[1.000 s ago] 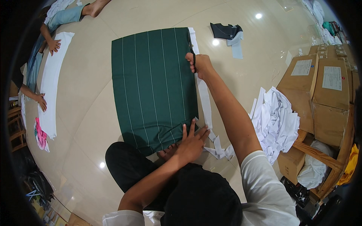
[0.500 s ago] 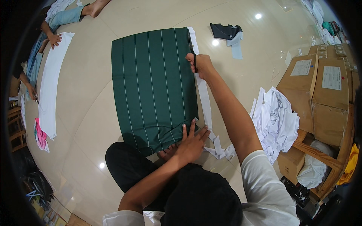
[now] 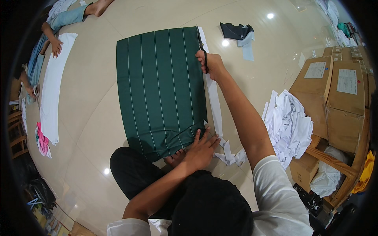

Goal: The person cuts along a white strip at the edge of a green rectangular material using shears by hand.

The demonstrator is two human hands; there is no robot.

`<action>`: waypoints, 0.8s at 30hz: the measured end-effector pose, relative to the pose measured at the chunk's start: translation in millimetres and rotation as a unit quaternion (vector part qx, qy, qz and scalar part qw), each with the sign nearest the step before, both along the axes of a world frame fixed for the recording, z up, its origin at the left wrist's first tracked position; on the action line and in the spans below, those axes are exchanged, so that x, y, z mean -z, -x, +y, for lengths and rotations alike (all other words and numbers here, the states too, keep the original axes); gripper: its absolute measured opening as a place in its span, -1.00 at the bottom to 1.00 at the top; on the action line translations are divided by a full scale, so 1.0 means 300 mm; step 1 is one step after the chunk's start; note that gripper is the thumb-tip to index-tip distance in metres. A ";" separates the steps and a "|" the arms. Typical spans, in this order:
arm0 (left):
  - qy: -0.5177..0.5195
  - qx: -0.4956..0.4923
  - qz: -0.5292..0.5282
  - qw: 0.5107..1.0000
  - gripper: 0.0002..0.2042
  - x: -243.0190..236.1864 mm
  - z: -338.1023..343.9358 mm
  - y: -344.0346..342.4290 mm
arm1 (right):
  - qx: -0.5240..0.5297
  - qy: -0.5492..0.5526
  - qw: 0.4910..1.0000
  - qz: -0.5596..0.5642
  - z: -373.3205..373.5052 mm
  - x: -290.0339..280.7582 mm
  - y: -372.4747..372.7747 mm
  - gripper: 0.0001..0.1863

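A dark green cloth (image 3: 157, 86) with thin white lines lies spread on the floor in front of me. Along its right edge runs a narrow white strip (image 3: 214, 103). Black-handled scissors (image 3: 205, 59) are gripped in my right hand (image 3: 214, 66), by the far right edge; their blades point away from me, between the green cloth and the strip. My left hand (image 3: 200, 152) lies flat with fingers spread at the near right corner, its fingertips on the cloth and by the strip. My bare foot (image 3: 175, 158) shows partly under the near edge.
Crumpled white cloth (image 3: 289, 126) lies at right, before stacked cardboard boxes (image 3: 346, 84) and a wooden frame (image 3: 334, 162). Dark and grey scraps (image 3: 238, 33) lie beyond. At left, a co-worker's hand (image 3: 56, 47) rests on a long white piece (image 3: 55, 86), near pink cloth (image 3: 42, 139).
My right hand has shifted slightly away and to the right with the scissors. The left fingers have drawn back a little. The co-worker's lower hand has moved slightly, with scissors showing in it.
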State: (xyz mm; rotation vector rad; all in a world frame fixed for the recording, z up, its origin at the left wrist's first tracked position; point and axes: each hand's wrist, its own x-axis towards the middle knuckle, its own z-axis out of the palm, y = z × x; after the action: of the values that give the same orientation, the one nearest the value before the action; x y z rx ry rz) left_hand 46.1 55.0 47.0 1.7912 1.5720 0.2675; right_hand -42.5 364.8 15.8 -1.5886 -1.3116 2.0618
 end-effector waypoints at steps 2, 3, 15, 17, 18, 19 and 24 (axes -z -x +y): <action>0.002 0.005 0.001 1.000 -0.41 -0.001 0.004 0.001 | -0.007 -0.001 1.000 -0.004 0.000 0.004 0.003 -0.71; -0.001 0.003 -0.004 1.000 -0.41 0.003 0.003 -0.002 | -0.010 -0.003 1.000 -0.006 0.004 0.008 0.001 -0.71; 0.021 -0.005 -0.022 1.000 -0.42 0.008 -0.001 -0.005 | 0.008 -0.008 1.000 0.010 0.019 0.010 0.019 -0.73; 0.026 -0.002 -0.024 0.999 -0.42 0.006 0.000 -0.005 | 0.010 -0.007 1.000 0.009 0.019 0.008 0.021 -0.73; 0.025 -0.002 -0.025 0.999 -0.42 0.007 0.000 -0.005 | 0.011 -0.006 1.000 0.009 0.021 0.008 0.021 -0.73; 0.023 -0.002 -0.026 0.999 -0.42 0.007 0.000 -0.005 | 0.010 -0.008 1.000 0.007 0.023 0.008 0.021 -0.74; 0.028 0.001 -0.024 0.999 -0.41 0.001 0.003 -0.001 | 0.004 -0.006 1.000 0.001 0.029 0.009 0.029 -0.74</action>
State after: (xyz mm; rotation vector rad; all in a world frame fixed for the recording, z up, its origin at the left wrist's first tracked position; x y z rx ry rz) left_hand 46.5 55.9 46.6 1.7307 1.5286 0.2601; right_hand -51.2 373.6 13.1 -1.5825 -1.3121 2.0459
